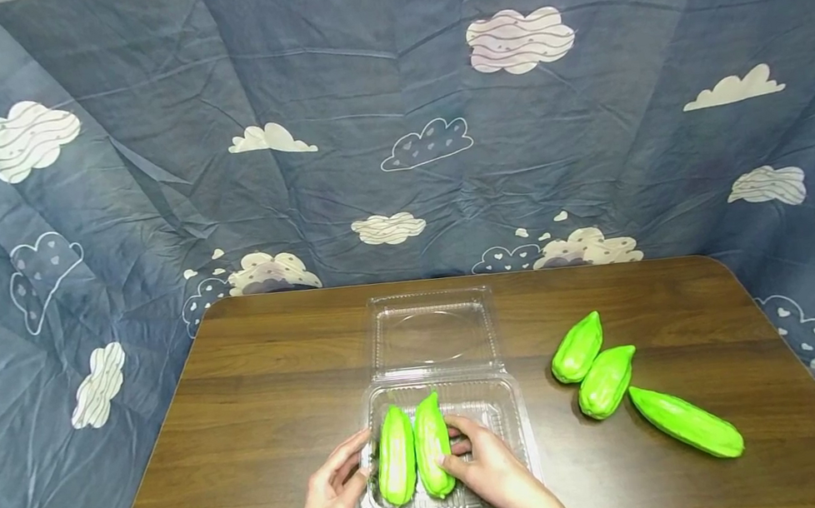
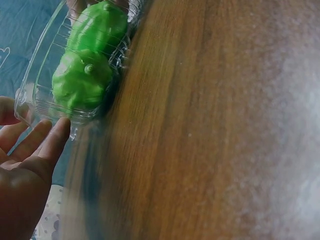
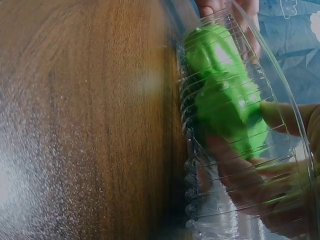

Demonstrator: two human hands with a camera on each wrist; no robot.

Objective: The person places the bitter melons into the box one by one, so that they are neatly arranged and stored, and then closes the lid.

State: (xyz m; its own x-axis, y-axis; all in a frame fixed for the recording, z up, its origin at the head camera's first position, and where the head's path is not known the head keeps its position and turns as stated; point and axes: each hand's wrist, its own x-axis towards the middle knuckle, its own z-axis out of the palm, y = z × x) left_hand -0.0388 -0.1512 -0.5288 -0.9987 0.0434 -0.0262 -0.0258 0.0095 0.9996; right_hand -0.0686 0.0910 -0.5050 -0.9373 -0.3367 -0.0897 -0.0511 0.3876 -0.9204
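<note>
Two bright green, ridged gourd-like vegetables with pointed tips lie side by side in the left half of an open clear plastic clamshell box. My right hand reaches into the box and holds the right-hand gourd, thumb on its near end and fingers along its right side. Beside it lies the left gourd. My left hand is at the box's left side, fingers extended; in the left wrist view its fingertips are right at the clear wall. Through the wall, the right wrist view shows fingers under the held gourd.
The box's lid lies folded back, away from me. On the right of the wooden table are three more green gourds: one at the back, one in the middle and a longer one. A cloud-patterned blue curtain hangs behind.
</note>
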